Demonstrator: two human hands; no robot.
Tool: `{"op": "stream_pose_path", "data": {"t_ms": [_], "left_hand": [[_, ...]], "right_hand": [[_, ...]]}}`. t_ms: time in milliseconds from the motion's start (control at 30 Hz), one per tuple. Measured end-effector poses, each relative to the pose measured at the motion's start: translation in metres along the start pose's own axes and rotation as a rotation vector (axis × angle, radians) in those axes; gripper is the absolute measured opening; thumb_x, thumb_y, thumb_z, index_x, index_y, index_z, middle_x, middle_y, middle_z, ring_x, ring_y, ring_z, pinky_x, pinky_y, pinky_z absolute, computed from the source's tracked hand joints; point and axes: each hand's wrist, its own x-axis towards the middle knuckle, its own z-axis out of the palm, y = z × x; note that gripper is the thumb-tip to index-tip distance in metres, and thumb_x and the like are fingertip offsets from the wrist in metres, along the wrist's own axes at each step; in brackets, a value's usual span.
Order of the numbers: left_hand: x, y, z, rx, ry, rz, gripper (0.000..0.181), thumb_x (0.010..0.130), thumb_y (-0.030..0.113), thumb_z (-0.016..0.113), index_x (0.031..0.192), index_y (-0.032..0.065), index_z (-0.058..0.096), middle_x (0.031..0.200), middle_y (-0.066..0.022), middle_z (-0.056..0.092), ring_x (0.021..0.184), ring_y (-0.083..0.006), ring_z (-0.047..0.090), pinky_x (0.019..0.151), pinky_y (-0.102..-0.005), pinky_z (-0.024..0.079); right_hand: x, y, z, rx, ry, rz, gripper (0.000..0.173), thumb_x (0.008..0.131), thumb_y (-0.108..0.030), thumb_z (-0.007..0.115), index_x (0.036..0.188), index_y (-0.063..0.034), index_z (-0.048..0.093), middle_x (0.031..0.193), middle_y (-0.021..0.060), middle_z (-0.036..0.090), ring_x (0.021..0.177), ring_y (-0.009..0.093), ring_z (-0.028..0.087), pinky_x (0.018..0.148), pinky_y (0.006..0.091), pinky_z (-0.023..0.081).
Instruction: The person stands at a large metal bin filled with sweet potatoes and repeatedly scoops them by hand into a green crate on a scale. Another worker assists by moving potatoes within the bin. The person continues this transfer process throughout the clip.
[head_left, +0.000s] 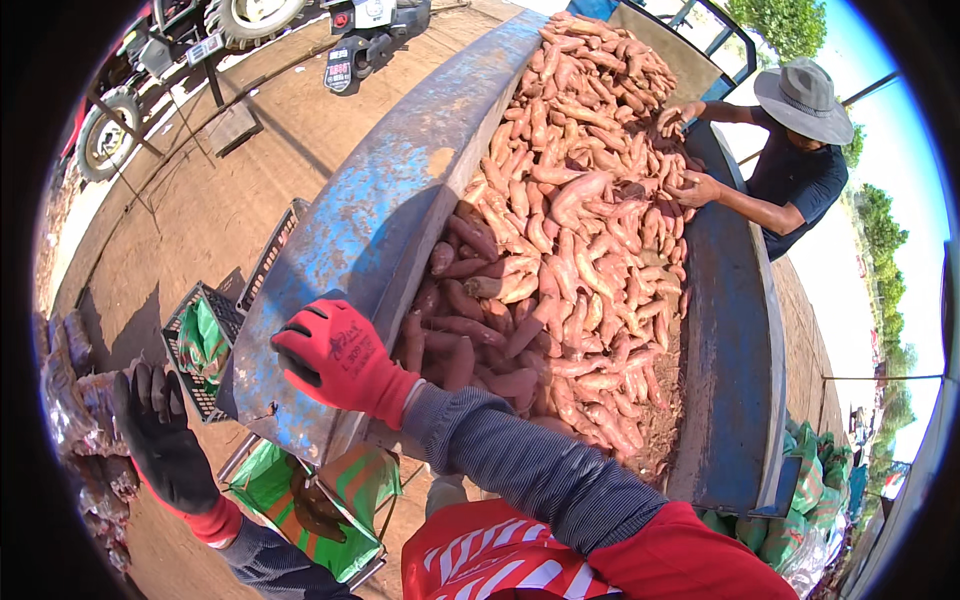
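My left hand (166, 450), in a red glove with a black coated palm, is raised at the lower left. Its fingers are extended and nothing is in it. My right hand (341, 358), also in a red glove, is over the near end of a worn blue metal trough wall (352, 217), back of the hand upward. Its fingers curl under, hiding whether anything is in them. Many sweet potatoes (570, 262) fill the trough. Below my hands, a green-and-orange woven sack (352, 487) hangs spread on a frame, with a few dark brown sweet potatoes (319, 502) inside.
Across the trough, a person (799, 161) in a grey hat reaches into the pile. A black plastic crate (199, 390) with green sacks stands left. Filled bags (82, 405) line the far left; green sacks (814, 480) lie at right. A tractor wheel (109, 135) is at upper left.
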Motion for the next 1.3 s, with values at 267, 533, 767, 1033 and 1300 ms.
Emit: {"op": "stream_pose_path", "data": {"t_ms": [267,533,767,1033,1300], "left_hand": [[-0.142,-0.043,0.104,-0.122,-0.153,-0.688,0.053,0.101,0.037,0.049,0.139,0.0011,0.044,0.129,-0.0165,0.056,0.115,-0.0299,0.058,0.105,-0.0458,0.043],[-0.258,-0.113,0.179,-0.230,-0.056,-1.307,0.041,0.101,0.027,0.052,0.134,0.0026,0.050,0.123,-0.0141,0.061,0.112,-0.0259,0.062,0.099,-0.0388,0.048],[-0.252,-0.145,0.281,-0.142,-0.289,-1.288,0.046,0.100,0.026,0.053,0.138,0.0004,0.046,0.128,-0.0154,0.058,0.115,-0.0263,0.059,0.101,-0.0386,0.046],[-0.213,-0.189,0.364,-0.672,0.104,-1.279,0.053,0.101,0.038,0.049,0.143,0.0092,0.037,0.116,-0.0130,0.062,0.106,-0.0278,0.061,0.096,-0.0442,0.049],[-0.238,-0.214,0.350,-0.552,0.094,-1.493,0.047,0.098,0.039,0.052,0.135,0.0100,0.045,0.114,-0.0137,0.062,0.104,-0.0318,0.061,0.094,-0.0475,0.049]], "right_hand": [[-0.200,-0.018,-0.071,0.257,-0.192,0.253,0.038,0.077,-0.016,0.072,0.113,-0.0103,0.063,0.111,0.0109,0.062,0.108,0.031,0.057,0.092,0.0437,0.045],[-0.282,0.137,-0.184,-0.641,-0.242,1.015,0.055,0.081,-0.032,0.068,0.129,-0.0107,0.052,0.104,0.0157,0.063,0.095,0.034,0.060,0.082,0.0463,0.046],[-0.235,0.236,-0.182,-0.514,-0.351,1.200,0.080,0.077,-0.040,0.073,0.145,-0.0157,0.039,0.124,0.0231,0.054,0.106,0.035,0.060,0.091,0.0471,0.046],[-0.294,0.168,-0.248,0.570,0.023,0.952,0.048,0.088,-0.026,0.068,0.129,-0.0056,0.056,0.114,0.0178,0.066,0.110,0.027,0.062,0.095,0.0350,0.048],[-0.293,0.405,-0.298,-0.156,0.475,1.375,0.084,0.078,-0.041,0.074,0.141,0.0033,0.040,0.118,0.0243,0.063,0.106,0.032,0.064,0.084,0.0408,0.051]]}}
